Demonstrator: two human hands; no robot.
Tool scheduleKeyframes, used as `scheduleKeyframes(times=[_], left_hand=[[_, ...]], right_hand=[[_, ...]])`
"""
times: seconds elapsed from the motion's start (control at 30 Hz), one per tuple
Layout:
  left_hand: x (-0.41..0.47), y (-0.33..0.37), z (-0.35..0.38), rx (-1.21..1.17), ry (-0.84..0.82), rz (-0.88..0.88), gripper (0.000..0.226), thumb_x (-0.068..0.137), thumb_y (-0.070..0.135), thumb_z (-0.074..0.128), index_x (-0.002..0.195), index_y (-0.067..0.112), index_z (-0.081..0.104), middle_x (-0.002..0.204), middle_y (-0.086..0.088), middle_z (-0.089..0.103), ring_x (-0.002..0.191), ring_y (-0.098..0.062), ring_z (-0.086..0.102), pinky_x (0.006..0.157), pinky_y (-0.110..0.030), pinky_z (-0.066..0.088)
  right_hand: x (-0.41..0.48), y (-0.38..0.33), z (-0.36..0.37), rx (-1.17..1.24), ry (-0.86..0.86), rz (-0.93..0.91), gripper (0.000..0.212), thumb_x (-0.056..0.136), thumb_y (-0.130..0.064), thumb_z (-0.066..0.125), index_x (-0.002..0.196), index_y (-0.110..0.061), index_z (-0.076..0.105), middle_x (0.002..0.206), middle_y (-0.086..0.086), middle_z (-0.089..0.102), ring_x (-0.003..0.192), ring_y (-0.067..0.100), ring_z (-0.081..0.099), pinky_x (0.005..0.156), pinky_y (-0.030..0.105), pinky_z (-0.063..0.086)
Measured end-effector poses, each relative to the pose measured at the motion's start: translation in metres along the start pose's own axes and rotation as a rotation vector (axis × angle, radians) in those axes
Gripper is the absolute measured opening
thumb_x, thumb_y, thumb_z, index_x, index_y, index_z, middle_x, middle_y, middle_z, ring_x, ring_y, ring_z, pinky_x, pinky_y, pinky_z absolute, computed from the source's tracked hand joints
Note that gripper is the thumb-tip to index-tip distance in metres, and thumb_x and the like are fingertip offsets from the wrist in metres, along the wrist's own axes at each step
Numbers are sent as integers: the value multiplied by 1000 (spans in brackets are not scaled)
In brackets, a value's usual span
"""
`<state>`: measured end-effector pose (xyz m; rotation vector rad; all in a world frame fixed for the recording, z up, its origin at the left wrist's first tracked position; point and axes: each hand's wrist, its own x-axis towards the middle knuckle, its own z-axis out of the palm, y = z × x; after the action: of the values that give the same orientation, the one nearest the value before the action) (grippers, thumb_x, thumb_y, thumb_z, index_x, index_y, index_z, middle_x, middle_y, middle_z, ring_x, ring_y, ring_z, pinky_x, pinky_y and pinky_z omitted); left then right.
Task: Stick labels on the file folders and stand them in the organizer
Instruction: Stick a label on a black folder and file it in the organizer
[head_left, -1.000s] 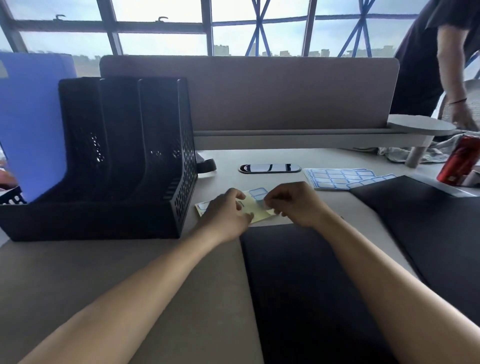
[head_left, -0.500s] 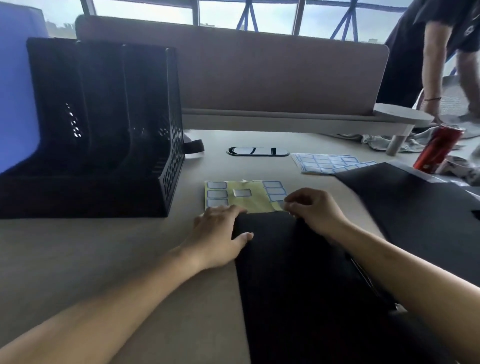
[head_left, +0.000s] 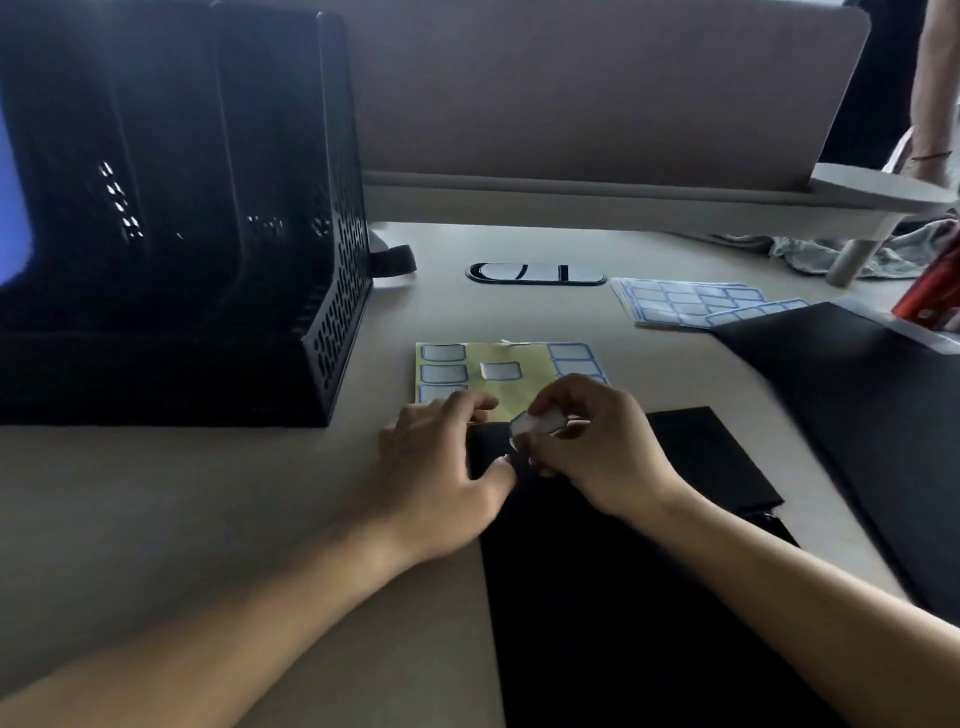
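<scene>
Over the black folder, right hand fingers pinching a label, left hand flat, fingers spread

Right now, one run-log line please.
stage: labelling | right hand: holds label | left hand: on folder | organizer: no black folder

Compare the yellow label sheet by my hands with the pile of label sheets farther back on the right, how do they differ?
The yellow label sheet is partly used: bare yellow backing shows among its few remaining labels. The pile of label sheets looks full, its grid unbroken. The yellow sheet lies single, just beyond the hands; the pile is fanned, its edge tucked under a black folder. Both carry blue-bordered labels and lie flat on the desk.
</scene>
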<state>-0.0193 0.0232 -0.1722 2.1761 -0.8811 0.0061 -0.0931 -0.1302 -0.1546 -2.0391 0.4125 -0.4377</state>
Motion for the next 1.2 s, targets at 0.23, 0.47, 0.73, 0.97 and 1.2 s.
scheduleKeyframes(times=[0.23, 0.47, 0.73, 0.97, 1.2], left_hand=[[8, 1, -2, -447, 6, -114, 22, 78, 31, 80, 98, 28, 71, 85, 12, 74, 88, 2, 67, 84, -16, 48], [14, 2, -9, -701, -29, -217, 11, 79, 10, 77, 85, 18, 71, 80, 1, 74, 79, -8, 68, 80, -17, 51], [10, 3, -10, -711, -8, -122, 17, 83, 3, 69, 77, 18, 72, 74, -5, 66, 69, -15, 55, 67, -23, 43], [12, 5, -8, -724, -8, -169, 17, 80, 5, 76, 84, 22, 76, 76, -2, 75, 72, -10, 69, 75, -17, 54], [15, 6, -10, -926, -37, -255, 19, 79, -3, 73, 88, 14, 74, 74, 0, 72, 71, -14, 68, 70, -21, 56]], right_hand=[[-3, 1, 1, 123, -28, 3, 20, 78, -3, 78, 79, -18, 65, 62, 0, 65, 53, 16, 67, 55, 32, 55], [-7, -3, -4, 252, -55, 13, 7, 86, -7, 72, 84, -14, 69, 58, 0, 66, 51, 12, 64, 56, 23, 55], [-9, -5, -4, 348, -52, 39, 12, 86, -2, 70, 84, -14, 72, 63, 1, 69, 57, 13, 68, 61, 22, 57], [-8, -4, -5, 484, -53, 92, 14, 87, 3, 68, 86, -10, 72, 72, 3, 74, 66, 16, 71, 71, 26, 60], [-4, -3, -8, 551, -45, 130, 14, 85, 4, 69, 87, -9, 73, 81, 9, 76, 70, 18, 72, 73, 26, 61]])
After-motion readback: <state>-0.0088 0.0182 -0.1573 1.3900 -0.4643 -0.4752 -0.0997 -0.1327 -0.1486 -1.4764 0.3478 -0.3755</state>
